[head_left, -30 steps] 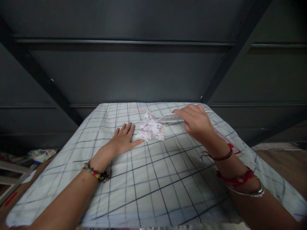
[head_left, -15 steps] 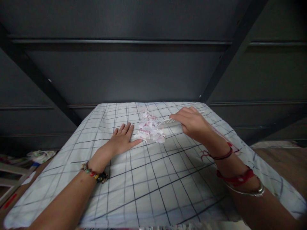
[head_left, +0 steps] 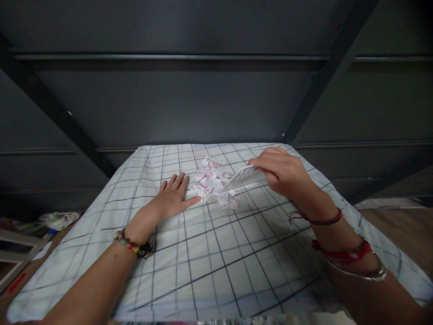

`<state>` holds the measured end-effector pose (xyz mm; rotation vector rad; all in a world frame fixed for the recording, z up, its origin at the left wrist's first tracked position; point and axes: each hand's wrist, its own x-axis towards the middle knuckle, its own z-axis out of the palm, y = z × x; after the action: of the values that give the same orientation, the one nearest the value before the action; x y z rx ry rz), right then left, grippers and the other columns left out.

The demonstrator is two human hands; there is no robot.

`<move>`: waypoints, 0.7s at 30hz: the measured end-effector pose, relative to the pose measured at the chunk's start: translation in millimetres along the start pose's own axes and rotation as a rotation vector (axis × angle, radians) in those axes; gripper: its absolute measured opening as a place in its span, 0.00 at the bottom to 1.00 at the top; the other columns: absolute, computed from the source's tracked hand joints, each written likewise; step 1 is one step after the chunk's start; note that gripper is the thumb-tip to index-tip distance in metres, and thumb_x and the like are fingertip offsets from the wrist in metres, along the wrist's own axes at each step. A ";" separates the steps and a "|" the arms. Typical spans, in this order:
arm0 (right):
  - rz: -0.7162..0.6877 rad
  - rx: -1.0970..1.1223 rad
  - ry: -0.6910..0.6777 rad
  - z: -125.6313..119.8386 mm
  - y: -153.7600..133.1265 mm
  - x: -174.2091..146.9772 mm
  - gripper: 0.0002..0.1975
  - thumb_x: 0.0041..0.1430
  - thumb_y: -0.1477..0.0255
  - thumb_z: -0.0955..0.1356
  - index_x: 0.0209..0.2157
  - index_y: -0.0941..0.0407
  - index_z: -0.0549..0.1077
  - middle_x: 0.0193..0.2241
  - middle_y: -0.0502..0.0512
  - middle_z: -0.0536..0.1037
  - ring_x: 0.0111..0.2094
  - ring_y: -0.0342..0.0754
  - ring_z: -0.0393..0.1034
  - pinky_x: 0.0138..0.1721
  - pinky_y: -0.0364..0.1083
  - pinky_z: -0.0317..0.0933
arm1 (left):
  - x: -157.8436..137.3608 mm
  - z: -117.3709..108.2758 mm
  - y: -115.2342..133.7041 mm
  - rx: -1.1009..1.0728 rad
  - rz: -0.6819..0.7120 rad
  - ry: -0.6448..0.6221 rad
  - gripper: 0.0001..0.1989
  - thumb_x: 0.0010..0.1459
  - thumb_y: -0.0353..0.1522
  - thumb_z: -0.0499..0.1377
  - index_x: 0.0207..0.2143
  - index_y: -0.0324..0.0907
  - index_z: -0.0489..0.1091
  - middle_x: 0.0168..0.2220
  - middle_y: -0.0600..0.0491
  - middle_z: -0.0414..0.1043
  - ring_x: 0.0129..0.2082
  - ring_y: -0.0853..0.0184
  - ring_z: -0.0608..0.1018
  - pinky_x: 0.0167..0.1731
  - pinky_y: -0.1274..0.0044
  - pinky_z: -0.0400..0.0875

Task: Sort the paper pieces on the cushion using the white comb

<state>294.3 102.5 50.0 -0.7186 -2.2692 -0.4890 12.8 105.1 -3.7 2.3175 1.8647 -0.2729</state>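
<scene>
Far left we see a white slatted frame (head_left: 13, 257). Our left hand (head_left: 171, 198) lies flat on creased, grid-lined cloth (head_left: 203, 262), fingers parted, gripping nothing, thumb at the edge of heaped paper scraps (head_left: 211, 177). A thin white slotted tool (head_left: 241, 178) tilts into them, pinched by our curled right hand (head_left: 284, 170). Behind, a dark panelled wall (head_left: 189, 104) closes the cloth's far side.
</scene>
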 end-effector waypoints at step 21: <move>-0.055 -0.115 -0.008 -1.2 -1.5 -0.3 0.18 0.52 0.86 0.57 0.34 0.57 0.74 0.24 0.52 0.74 0.29 0.46 0.64 0.32 0.46 0.56 | -0.3 0.0 1.1 0.020 -0.004 0.014 0.42 0.61 0.53 0.42 0.67 0.31 0.39 0.68 0.44 0.32 0.66 0.53 0.39 0.61 0.61 0.40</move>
<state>294.2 100.6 50.4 -0.7169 -2.2877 -0.6490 13.8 104.6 -3.6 2.3350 1.8818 -0.2772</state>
